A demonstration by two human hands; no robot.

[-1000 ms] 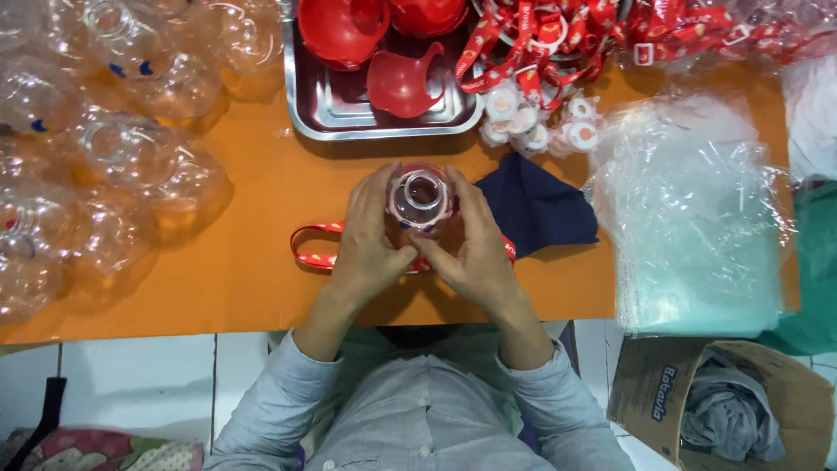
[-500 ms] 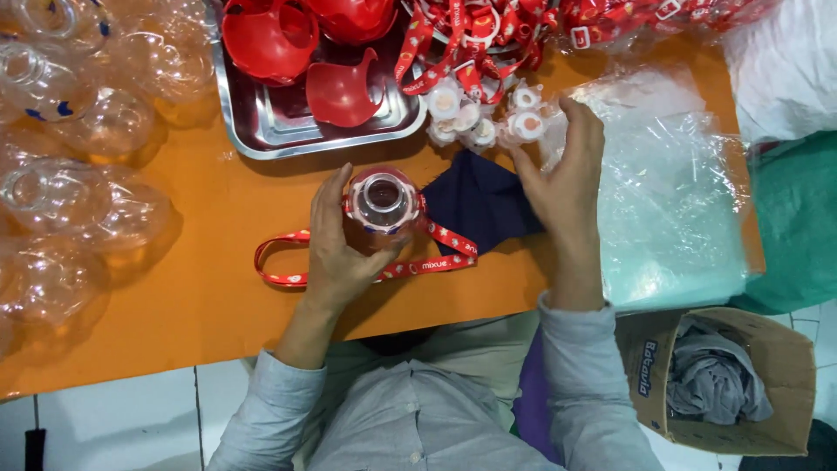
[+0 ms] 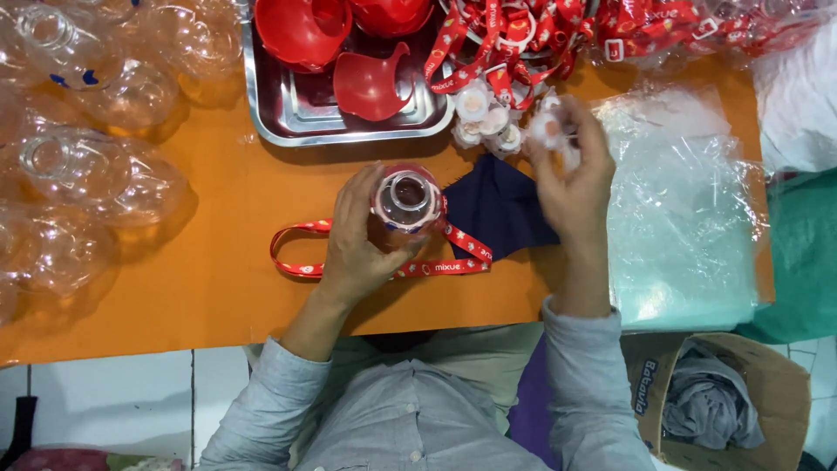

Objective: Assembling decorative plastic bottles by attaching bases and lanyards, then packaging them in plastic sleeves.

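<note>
An orange table [image 3: 218,262], smooth and matte, carries all the work. On its right end lies a stack of clear plastic bags [image 3: 689,218], glossy and crinkled. Along the left edge stand empty clear plastic bottles [image 3: 96,174], rounded and bulbous, with open mouths. At the top sits a rectangular steel tray [image 3: 296,113], reflective, holding red plastic funnel-shaped pieces [image 3: 370,83]. Beside the tray lies a tangled heap of red woven lanyards [image 3: 558,30], and below it a cluster of small round white caps [image 3: 484,122]. A dark blue cloth [image 3: 497,209], soft and folded, lies at the table's centre.

The clear bottle [image 3: 405,205] stands upright just left of the cloth, mouth open and facing up, with a red lanyard [image 3: 305,253] looped from its neck and trailing flat over the table. The left hand [image 3: 357,240] is wrapped around the bottle's side, fingers closed on it. The right hand [image 3: 571,170] is raised well to the right of the bottle, above the cloth's edge, fingers curled around a small white cap [image 3: 549,129]; motion blur obscures the exact grip.
</note>
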